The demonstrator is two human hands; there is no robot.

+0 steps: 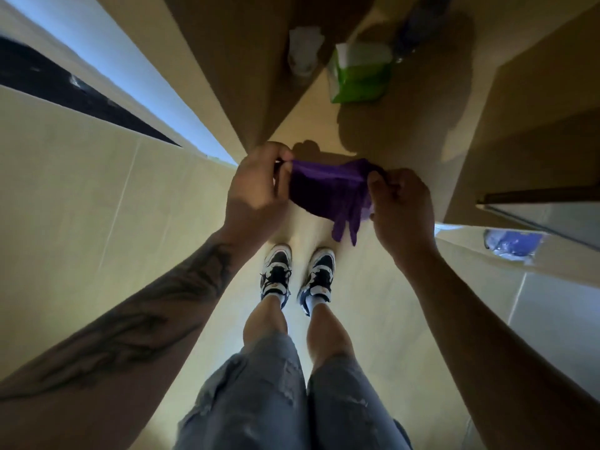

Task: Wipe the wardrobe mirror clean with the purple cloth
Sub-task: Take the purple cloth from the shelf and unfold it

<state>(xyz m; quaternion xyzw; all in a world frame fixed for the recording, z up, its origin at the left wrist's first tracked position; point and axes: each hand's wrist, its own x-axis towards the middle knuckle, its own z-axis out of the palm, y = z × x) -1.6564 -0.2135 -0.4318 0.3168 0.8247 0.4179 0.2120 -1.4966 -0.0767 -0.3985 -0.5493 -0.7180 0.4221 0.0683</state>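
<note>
A person looks down at both hands holding a soft, crumpled purple cloth stretched between them. The left hand pinches its top edge with fingers curled; the right hand pinches the opposite end, a loose tail hanging below. Likely preparing the cloth: folding it into a flat pad would wipe the mirror more evenly.

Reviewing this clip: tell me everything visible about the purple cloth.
The purple cloth is deep violet, soft and thin-looking, held stretched in the air above the floor and the person's shoes. The left hand pinches its left end and the right hand its right end. Its top edge is taut; loose folds hang from the lower right. Nothing else touches it.
</note>
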